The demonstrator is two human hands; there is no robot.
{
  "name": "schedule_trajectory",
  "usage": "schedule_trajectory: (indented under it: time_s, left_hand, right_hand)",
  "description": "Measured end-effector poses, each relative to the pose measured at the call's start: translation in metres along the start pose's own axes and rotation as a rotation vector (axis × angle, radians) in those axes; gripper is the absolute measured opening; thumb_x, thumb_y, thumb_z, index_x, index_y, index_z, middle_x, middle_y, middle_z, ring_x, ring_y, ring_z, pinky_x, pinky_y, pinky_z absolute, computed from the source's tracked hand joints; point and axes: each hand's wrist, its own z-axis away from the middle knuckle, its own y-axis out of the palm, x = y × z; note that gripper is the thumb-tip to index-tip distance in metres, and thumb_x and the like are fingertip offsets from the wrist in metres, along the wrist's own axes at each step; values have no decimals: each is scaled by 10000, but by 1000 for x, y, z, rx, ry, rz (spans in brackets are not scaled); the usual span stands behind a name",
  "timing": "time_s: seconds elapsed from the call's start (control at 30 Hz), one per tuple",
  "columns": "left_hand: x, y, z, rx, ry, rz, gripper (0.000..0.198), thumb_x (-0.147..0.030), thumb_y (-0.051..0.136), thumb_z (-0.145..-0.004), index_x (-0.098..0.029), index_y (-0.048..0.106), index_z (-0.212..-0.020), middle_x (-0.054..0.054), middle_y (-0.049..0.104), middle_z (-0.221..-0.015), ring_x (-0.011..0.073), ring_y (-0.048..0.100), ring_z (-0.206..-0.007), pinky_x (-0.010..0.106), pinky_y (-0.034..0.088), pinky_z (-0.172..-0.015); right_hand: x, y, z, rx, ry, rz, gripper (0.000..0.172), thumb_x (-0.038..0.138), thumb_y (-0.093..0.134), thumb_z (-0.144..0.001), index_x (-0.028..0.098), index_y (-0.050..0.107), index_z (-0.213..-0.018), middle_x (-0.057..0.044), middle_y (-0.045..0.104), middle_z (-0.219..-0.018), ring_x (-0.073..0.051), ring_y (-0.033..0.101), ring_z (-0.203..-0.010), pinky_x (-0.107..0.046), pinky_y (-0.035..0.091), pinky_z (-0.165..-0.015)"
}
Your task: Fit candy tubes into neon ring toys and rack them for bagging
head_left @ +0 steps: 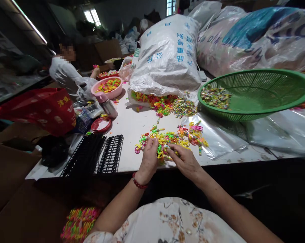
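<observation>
My left hand (149,153), with a red bead bracelet at the wrist, is closed at the table's front edge. Between its thumb and fingers is a small green plastic toy piece (159,152). Close by on the right, my right hand (184,160) pinches a slim printed tube (166,147), partly hidden by the fingers. Just beyond both hands lies a loose pile of bright plastic toy pieces (171,136), in yellow, green, pink and orange, many ring-shaped. More printed tubes (184,108) are heaped farther back, by the mouth of a white woven sack (167,57).
A green basket (263,109) with small wrapped pieces stands at right, on clear plastic bags (218,141). To the left are black plastic racks (110,153), a red dish (101,125), a flask (108,104) and a pink basin (119,89). Another person (66,72) works at far left.
</observation>
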Motion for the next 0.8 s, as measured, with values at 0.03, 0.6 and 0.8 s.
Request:
schedule_trajectory:
  time_s: [0.03,0.6,0.8]
  left_hand:
    - [1,0,0,11,24,-8,294,-495,516,-910,-204,487,-877,-15,490,-784,111,474,-690,217,426,-640]
    - [-9,-1,8,9,371,-457,144,-345,484,-949,-214,540,-958,3,556,-792,142,505,-708,250,364,-682]
    - [-4,-5,4,39,274,-453,201,-339,423,-969,-216,480,-822,-27,488,-722,130,441,-661,250,343,-652]
  right_hand:
    - [0,0,0,-1,-8,-1,278,396,456,-976,198,649,-943,-48,680,-907,-181,632,-852,-290,469,-785]
    - [-12,8,7,-136,-25,-72,263,414,548,-930,203,688,-1001,-84,724,-969,-207,664,-882,-339,523,-818]
    - [-12,4,7,-33,-163,45,222,333,498,-963,210,682,-978,-55,684,-829,-166,621,-752,-288,501,-706]
